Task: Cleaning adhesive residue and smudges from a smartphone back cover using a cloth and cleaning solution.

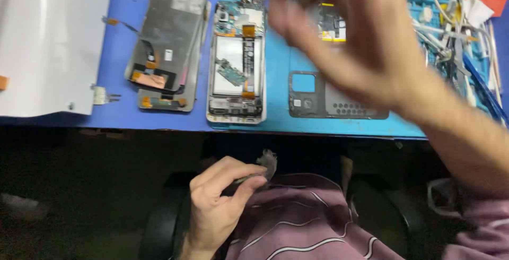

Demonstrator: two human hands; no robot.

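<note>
1. Fingers of the left hand are closed in a pinch on a small grey crumpled piece, perhaps a wad of cloth or old adhesive; it sits low over the lap, below the table edge.
2. The right hand is raised over the bench and blurred. Its thumb and fingers curl toward each other, with something small and dark near the fingertips at the top, but I cannot tell if they grip it.
3. Under the right hand lies a dark plastic phone back cover with a square camera opening. Just left of it is an opened white-framed phone body with a battery and a small green circuit board.
4. Further left, a grey display panel with copper-coloured flex strips rests on the blue work mat.
5. My judgement: hold the pinch light and steady, and keep the wad away from the open boards.
6. Room is narrow: white cables and tools crowd the right side, and the phone parts lie close to the front edge of the mat, so movements should stay high and short.
</note>
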